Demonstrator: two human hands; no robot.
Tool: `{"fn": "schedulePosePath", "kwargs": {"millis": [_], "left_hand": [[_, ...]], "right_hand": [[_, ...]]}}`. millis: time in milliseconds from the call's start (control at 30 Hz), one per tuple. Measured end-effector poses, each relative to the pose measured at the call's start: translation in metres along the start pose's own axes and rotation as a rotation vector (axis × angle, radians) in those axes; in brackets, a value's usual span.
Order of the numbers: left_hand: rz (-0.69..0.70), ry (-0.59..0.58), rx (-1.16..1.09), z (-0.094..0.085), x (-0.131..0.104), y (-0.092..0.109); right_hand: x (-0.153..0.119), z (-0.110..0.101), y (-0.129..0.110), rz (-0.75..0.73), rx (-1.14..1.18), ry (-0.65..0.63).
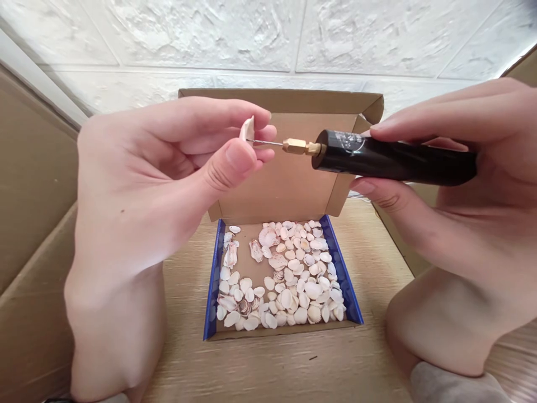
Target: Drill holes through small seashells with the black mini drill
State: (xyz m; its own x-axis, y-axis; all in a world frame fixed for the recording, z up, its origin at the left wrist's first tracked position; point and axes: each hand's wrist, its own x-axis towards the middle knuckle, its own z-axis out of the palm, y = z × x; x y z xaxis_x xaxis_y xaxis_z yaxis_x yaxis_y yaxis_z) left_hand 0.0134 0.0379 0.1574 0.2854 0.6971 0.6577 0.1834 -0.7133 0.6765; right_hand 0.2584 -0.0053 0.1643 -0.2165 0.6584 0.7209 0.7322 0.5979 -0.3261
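Note:
Between the thumb and fingers of my left hand (pixel 168 162) is a small pale seashell (pixel 248 130), held edge-on above the box. My right hand (pixel 453 184) grips a black pen-shaped mini drill (pixel 394 158) from the side, pointing left. Its brass chuck (pixel 295 146) carries a thin metal drill bit (pixel 268 143), whose tip meets the shell's inner side. Whether the tip has gone through the shell I cannot tell. Below both hands, an open cardboard box (pixel 345 268) with blue side walls holds many white and pinkish seashells (pixel 302 285).
The box's raised lid (pixel 281 184) leans toward a white textured brick wall (pixel 201 33). Cardboard panels (pixel 33 168) stand at left and right. Under the box is a wooden tabletop (pixel 268 369), with a small dark sliver (pixel 313 357) near the front.

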Motion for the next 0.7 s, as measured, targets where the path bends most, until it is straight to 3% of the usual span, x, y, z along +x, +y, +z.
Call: {"fn": "schedulePosePath", "kwargs": {"millis": [233, 367, 400, 433, 467, 500, 533, 600, 633, 700], "left_hand": [[0.048, 0.057, -0.040, 0.003, 0.000, -0.001], [-0.079, -0.010, 0.079, 0.003, -0.002, 0.007], [-0.025, 0.045, 0.076, 0.003, -0.002, 0.009], [-0.072, 0.004, 0.095, 0.002, -0.002, 0.009], [-0.024, 0.073, 0.073, 0.002, -0.002, 0.009], [-0.064, -0.011, 0.069, 0.001, -0.002, 0.008], [0.020, 0.025, 0.021, 0.001, -0.002, 0.007], [-0.062, -0.024, 0.062, 0.000, -0.001, 0.002], [0.025, -0.003, 0.003, 0.000, 0.000, 0.000], [0.030, -0.011, -0.009, -0.001, 0.000, -0.003]], "right_hand": [[-0.006, -0.001, 0.000, 0.055, -0.036, 0.003], [-0.002, -0.001, -0.001, 0.043, 0.008, 0.001], [-0.002, -0.001, -0.001, 0.026, 0.018, 0.012], [-0.001, -0.001, -0.001, 0.017, 0.023, 0.020], [-0.001, -0.001, -0.001, 0.019, 0.020, 0.018], [-0.001, -0.001, -0.001, 0.033, 0.009, 0.012], [-0.002, 0.000, -0.001, 0.046, -0.008, 0.007], [-0.004, 0.000, -0.001, 0.055, -0.057, 0.012], [-0.005, 0.000, -0.001, 0.046, -0.080, 0.017], [-0.006, -0.001, 0.000, 0.039, -0.097, 0.024]]}}
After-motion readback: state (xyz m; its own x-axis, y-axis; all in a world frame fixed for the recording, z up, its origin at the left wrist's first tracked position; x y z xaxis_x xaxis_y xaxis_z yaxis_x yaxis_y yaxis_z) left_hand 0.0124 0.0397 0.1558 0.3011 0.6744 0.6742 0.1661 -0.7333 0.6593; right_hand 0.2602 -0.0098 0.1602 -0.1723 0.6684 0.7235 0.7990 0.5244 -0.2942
